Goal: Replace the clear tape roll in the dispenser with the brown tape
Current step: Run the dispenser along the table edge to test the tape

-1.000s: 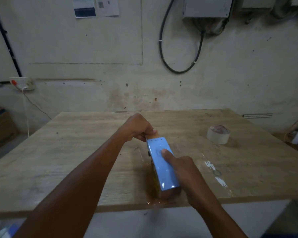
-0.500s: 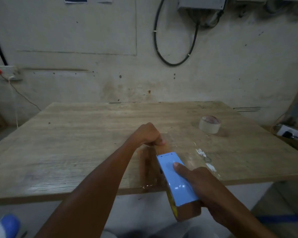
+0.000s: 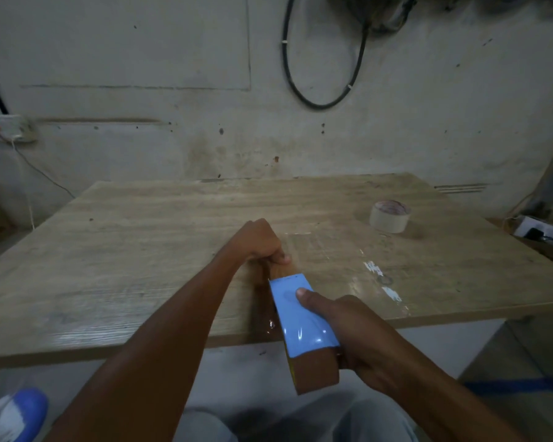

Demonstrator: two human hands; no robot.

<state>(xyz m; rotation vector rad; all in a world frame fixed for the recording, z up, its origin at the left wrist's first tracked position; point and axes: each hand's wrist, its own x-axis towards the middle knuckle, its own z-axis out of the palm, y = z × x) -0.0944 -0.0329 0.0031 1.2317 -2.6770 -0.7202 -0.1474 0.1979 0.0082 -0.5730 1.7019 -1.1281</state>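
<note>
Right hand (image 3: 358, 333) wraps the blue dispenser (image 3: 304, 317) loaded with brown tape (image 3: 316, 371); left hand (image 3: 259, 242), just beyond, pinches its free end. Pulling crooked could twist or tear the strip.

Head view, downward over table (image 3: 141, 250)

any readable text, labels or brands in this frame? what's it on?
None legible.
Clear tape roll: reddish print inside the core, too blurred to read.
Blue dispenser: faint embossed oval on the top, no readable letters.
Table: white patches near the right edge, not text.
</note>
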